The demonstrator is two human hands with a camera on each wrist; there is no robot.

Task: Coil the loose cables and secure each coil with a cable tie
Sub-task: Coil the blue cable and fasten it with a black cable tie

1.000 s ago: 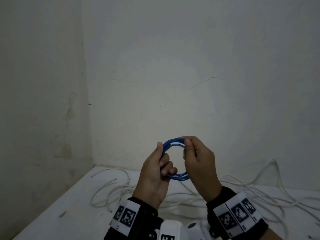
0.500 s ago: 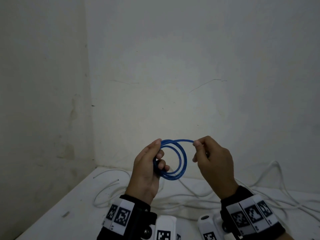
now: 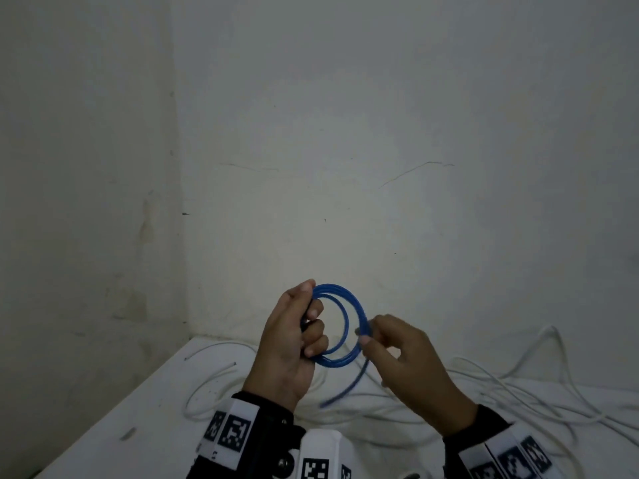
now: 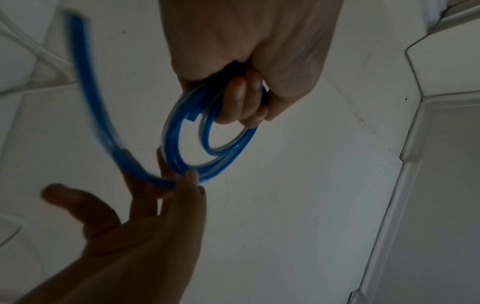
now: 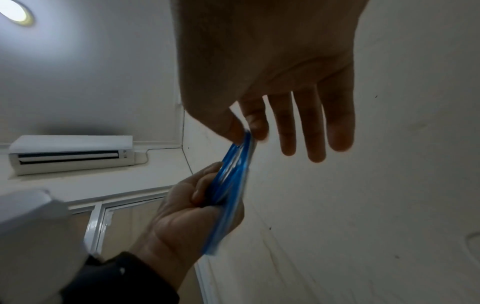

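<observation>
1. Two hands are seen close to the viewer, raised above the surface (image 3: 114, 409); the left hand (image 3: 288, 344) has its fingers curled through a blue cable (image 3: 340, 326) wound into a few loops, and these are clamped in its grip.
2. One strand at the coil's right edge is pinched between thumb and forefinger of the right hand (image 3: 411, 364), the other fingers left straight; a short blurred tail (image 3: 345, 385) hangs free below.
3. Coiling is judged nearly done: the tail has yet to be laid into the loops, and no cable tie can be seen, so one would have to be found while the coil is kept clamped.
4. Farther off, white cables (image 3: 501, 385) lie loose and uncoiled across the surface, near the wall (image 3: 380, 133).
</observation>
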